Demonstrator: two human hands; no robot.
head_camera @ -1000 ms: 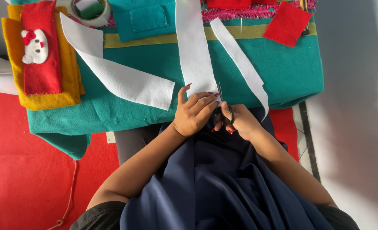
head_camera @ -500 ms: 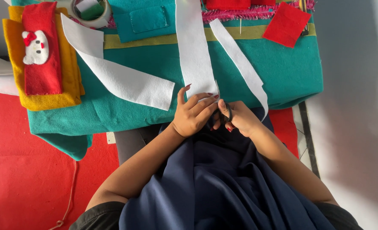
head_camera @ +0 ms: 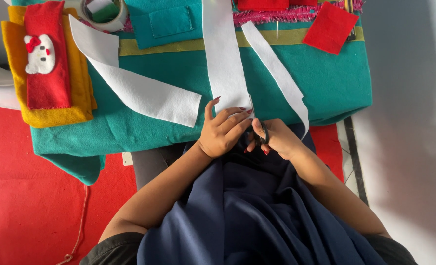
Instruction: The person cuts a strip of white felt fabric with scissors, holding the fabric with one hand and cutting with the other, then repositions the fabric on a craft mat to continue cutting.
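Two hands are at work at the lower centre of the frame, over the near edge of a counter covered with teal felt point(head_camera: 326, 88). Left hand point(head_camera: 223, 130): fingers curled closed, pinching the near end of the wide white felt strip point(head_camera: 223, 59), which runs from the top edge of the frame down to the hands. Right hand point(head_camera: 277, 140): closed through the handles of a pair of black scissors point(head_camera: 257, 125), the blades pointing up the frame along the right edge of that strip; how far the blades stand apart cannot be told.

Progress, as judged from the frame: a narrow white strip point(head_camera: 277, 68) already lies separated to the right of the wide strip, slanting toward the right, and a broad white offcut point(head_camera: 134, 88) lies at centre left. The cut in hand appears to be only at its start, with the blade tips barely past the near end; nearly the whole length of the wide strip remains uncut.

Other items noted: a red felt piece with a white cat face point(head_camera: 43, 54) on a yellow felt piece point(head_camera: 51, 115) at upper left, a tape roll point(head_camera: 105, 12) at the top, a red felt square point(head_camera: 331, 27) at upper right, a red mat point(head_camera: 31, 206) at lower left
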